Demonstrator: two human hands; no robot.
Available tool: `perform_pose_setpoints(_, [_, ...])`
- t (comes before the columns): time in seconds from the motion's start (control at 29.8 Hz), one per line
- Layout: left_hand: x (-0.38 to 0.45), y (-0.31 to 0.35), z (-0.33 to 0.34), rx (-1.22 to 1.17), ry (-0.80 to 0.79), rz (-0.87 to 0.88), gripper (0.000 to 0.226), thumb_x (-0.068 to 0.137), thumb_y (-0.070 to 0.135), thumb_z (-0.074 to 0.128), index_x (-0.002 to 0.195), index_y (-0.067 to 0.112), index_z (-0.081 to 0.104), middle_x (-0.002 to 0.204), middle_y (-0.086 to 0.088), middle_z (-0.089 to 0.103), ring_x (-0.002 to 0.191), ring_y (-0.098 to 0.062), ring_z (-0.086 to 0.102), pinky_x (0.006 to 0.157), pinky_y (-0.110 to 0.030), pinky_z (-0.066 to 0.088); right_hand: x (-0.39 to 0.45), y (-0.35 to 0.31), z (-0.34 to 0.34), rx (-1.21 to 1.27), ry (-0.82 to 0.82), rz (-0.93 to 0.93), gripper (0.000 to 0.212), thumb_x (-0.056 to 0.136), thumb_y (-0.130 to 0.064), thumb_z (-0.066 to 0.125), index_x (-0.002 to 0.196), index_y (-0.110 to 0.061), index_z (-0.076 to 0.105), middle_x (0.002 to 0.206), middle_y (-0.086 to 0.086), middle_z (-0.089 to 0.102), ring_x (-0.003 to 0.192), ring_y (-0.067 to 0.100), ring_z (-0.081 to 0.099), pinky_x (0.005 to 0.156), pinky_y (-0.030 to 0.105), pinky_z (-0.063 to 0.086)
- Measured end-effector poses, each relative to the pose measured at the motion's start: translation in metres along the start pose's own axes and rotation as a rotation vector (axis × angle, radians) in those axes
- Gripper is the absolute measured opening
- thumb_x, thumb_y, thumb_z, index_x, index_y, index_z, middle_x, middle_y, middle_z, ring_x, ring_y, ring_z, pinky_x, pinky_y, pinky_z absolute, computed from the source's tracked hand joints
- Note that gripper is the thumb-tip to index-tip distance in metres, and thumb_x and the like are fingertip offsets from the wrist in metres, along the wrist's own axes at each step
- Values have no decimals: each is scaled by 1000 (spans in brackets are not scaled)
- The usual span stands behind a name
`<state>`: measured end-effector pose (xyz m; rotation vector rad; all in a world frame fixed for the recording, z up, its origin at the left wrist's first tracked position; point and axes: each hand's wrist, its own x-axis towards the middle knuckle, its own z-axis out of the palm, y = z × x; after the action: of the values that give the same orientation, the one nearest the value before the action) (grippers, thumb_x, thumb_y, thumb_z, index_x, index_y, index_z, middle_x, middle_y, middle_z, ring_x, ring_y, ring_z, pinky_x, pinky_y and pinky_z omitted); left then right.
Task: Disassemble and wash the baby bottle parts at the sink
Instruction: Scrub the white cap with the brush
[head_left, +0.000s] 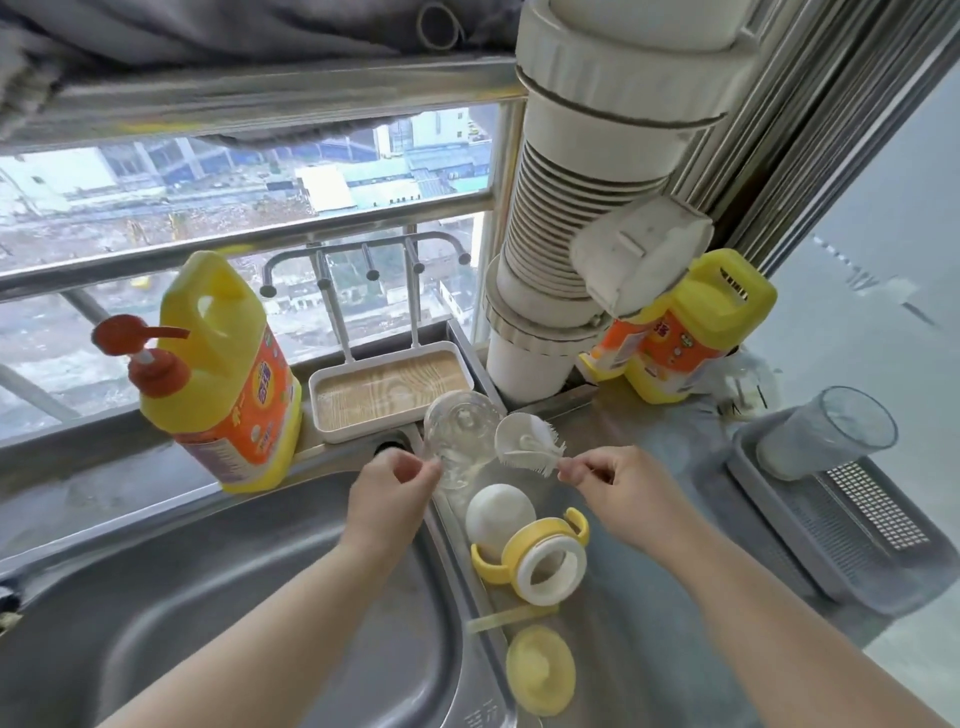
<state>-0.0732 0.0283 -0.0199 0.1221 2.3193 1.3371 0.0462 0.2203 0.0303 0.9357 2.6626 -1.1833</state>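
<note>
My left hand (390, 488) grips the clear baby bottle body (460, 436) by its lower end over the sink's right rim. My right hand (623, 491) pinches the handle of a white bristle brush (530, 441), whose head sits beside the bottle's upper end. On the counter below lie a white dome cap (500, 517), the yellow handled collar with a white ring (545, 564), a pale yellow straw piece (511, 618) and a round yellow lid (540, 667).
The steel sink basin (234, 597) fills the lower left. A yellow pump detergent bottle (223, 374) stands on the ledge, a white drying tray (392, 392) behind the bottle. A second detergent bottle (685, 332), a grey drain rack (841, 525) holding a tumbler (826, 431), and a thick white pipe (587, 208) stand on the right.
</note>
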Motion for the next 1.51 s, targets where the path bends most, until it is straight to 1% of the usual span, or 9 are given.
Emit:
perform_pose_setpoints(0.1, [-18, -9, 16, 96, -160, -20, 24, 82, 38, 68, 88, 15, 64, 84, 4, 65, 82, -14, 61, 74, -30, 50, -7, 6, 1, -16, -7, 10, 27, 92, -41, 52, 93, -22, 70, 40, -26, 48, 40, -7, 46, 40, 12, 26])
perform_pose_setpoints(0.24, [-18, -10, 42, 168, -304, 5, 43, 79, 29, 70, 119, 29, 54, 115, 3, 55, 104, -18, 57, 90, -36, 51, -14, 15, 7, -46, 24, 11, 27, 90, -45, 54, 86, -25, 71, 41, -20, 49, 41, -1, 44, 41, 14, 26])
perform_pose_setpoints(0.34, [-9, -8, 52, 371, -322, 118, 60, 77, 19, 69, 131, 33, 47, 131, 0, 43, 123, -24, 40, 102, -39, 41, -17, 27, 9, -41, 45, 18, 29, 90, -45, 55, 84, -22, 72, 40, -16, 46, 41, 3, 41, 45, 18, 27])
perform_pose_setpoints(0.54, [2, -4, 58, 473, -438, 117, 67, 61, 13, 75, 116, 36, 44, 120, -1, 46, 111, -26, 43, 89, -40, 49, -24, 42, 10, 29, 23, 47, 31, 91, -43, 54, 85, -17, 72, 39, -15, 43, 39, 4, 38, 44, 17, 24])
perform_pose_setpoints(0.71, [4, 1, 63, 544, -458, 144, 61, 63, 15, 73, 109, 36, 40, 107, 2, 49, 100, -24, 43, 94, -44, 40, -24, 48, 7, 56, 24, 58, 32, 91, -42, 55, 86, -16, 72, 39, -14, 42, 39, 4, 37, 44, 17, 24])
perform_pose_setpoints(0.94, [6, -7, 60, 540, -498, 171, 60, 59, 25, 74, 93, 48, 31, 118, 1, 35, 103, -32, 43, 86, -45, 48, -21, 46, 4, 61, 4, 58, 32, 92, -42, 52, 90, -17, 71, 38, -16, 43, 38, 2, 39, 39, 13, 26])
perform_pose_setpoints(1.07, [3, -9, 56, 456, -510, 145, 61, 60, 24, 74, 96, 52, 34, 117, 2, 27, 103, -31, 44, 84, -42, 54, -19, 43, 7, 59, -4, 59, 31, 92, -42, 52, 91, -18, 72, 39, -17, 44, 37, 1, 39, 41, 13, 24])
perform_pose_setpoints(1.28, [-5, -10, 42, 192, -492, 79, 52, 66, 17, 75, 99, 44, 46, 120, 0, 30, 102, -25, 46, 69, -20, 46, -20, 35, 12, 74, -5, 36, 31, 91, -42, 54, 88, -18, 72, 41, -10, 41, 39, 2, 37, 42, 13, 26])
perform_pose_setpoints(1.51, [-28, -9, 2, -640, -529, -149, 59, 53, 10, 76, 104, 23, 49, 106, -13, 52, 84, -28, 62, 69, -42, 57, -27, 8, 16, 92, -61, -9, 27, 89, -43, 55, 89, -22, 72, 65, 2, 61, 57, 7, 47, 53, 19, 37])
